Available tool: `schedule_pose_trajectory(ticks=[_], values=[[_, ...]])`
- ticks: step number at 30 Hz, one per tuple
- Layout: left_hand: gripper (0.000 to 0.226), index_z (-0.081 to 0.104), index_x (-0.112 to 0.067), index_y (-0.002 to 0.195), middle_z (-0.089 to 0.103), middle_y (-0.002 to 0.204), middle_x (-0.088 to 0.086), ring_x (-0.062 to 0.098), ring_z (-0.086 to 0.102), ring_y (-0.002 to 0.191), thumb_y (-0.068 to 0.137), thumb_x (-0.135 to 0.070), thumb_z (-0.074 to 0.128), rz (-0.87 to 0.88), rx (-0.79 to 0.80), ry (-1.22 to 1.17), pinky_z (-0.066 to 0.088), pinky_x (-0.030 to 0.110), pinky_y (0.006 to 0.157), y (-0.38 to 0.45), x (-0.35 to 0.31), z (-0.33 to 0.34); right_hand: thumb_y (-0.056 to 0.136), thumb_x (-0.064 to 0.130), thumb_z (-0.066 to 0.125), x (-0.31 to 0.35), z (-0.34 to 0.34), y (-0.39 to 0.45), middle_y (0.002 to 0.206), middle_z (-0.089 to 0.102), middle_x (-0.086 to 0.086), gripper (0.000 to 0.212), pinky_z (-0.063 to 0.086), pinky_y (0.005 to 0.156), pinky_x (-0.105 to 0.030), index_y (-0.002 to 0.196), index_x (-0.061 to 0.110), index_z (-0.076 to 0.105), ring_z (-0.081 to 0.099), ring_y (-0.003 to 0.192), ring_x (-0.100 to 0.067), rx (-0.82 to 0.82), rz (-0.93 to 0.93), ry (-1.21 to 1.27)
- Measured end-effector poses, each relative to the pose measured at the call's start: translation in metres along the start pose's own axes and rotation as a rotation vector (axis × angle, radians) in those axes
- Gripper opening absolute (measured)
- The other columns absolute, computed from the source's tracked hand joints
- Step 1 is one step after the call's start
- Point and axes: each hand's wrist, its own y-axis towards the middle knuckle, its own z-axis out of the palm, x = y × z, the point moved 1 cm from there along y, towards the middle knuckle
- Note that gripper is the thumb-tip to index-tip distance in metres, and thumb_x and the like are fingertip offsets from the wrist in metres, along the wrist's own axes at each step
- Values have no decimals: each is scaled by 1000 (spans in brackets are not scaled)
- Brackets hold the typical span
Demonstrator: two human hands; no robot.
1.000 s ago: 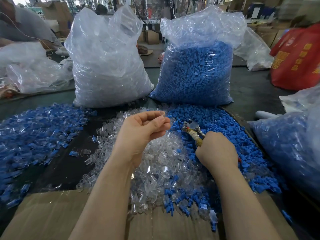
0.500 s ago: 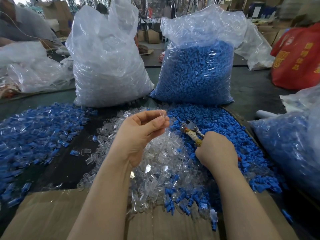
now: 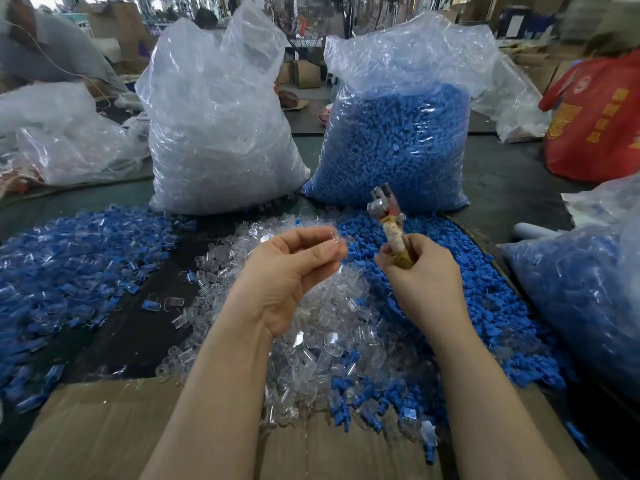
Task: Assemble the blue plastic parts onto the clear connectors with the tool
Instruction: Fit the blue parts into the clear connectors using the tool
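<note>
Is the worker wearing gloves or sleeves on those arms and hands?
No. The left hand and right hand are bare, with no gloves, rings or watch showing. Both forearms are uncovered right down to the frame's bottom edge, so no sleeve is visible.

My right hand [image 3: 420, 271] lifted off the blue parts pile [image 3: 485, 306], tool [image 3: 388, 216] now raised upright with its metal head up, brought near the clear connector [image 3: 334, 237] pinched in my left fingers [image 3: 325, 249]

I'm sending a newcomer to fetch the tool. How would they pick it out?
Start at the tall clear bag of blue plastic parts. Just before it, the right hand grips a small metal-headed tool with a tape-wrapped handle, the only metal thing among plastic.
</note>
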Motion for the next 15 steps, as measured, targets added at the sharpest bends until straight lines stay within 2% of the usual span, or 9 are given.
schedule_pose_trajectory(ticks=[2,3,5,7,10,12,15], values=[[37,67,-1,104,76,93,12,16,74,81,68,-5,73,-3,9,25,59,22,70,0,0,1,86,30,71,6,-2,-3,58,57,11,12,42,50,-24,80,25,63,47,51,-4,12,-13,199],[36,68,-1,104,76,93,12,15,74,81,69,-6,73,-5,12,32,59,23,71,0,0,2,87,29,72,9,-3,-5,58,58,7,12,43,48,-20,78,25,64,47,50,-3,20,-20,279],[35,68,-2,104,76,91,11,15,73,80,70,-7,72,-7,18,33,60,23,72,0,0,3,87,26,72,18,-3,-8,70,64,1,12,45,53,-12,78,23,66,54,58,-3,30,-38,421],[35,68,-2,104,76,90,11,14,74,78,70,-7,72,-10,28,27,60,22,71,-1,1,5,87,22,72,24,-2,-11,72,65,-2,10,47,58,-9,79,21,67,56,64,-3,47,-54,518],[37,68,-1,103,76,90,12,14,74,77,67,-8,73,-9,32,27,60,22,69,-1,2,6,87,17,72,29,1,-14,65,62,7,11,48,58,-11,79,20,66,55,62,-1,82,-86,557],[37,68,-1,103,76,88,11,13,74,76,67,-9,73,-3,29,28,60,22,69,-1,2,7,88,17,72,30,3,-15,67,63,5,12,49,60,-16,79,21,65,56,64,-3,105,-105,525],[37,68,-2,103,76,87,10,13,74,75,66,-9,73,0,26,41,60,22,70,-1,2,6,89,16,70,33,3,-16,77,69,7,11,50,61,-13,86,26,67,62,69,-9,139,-141,493]])
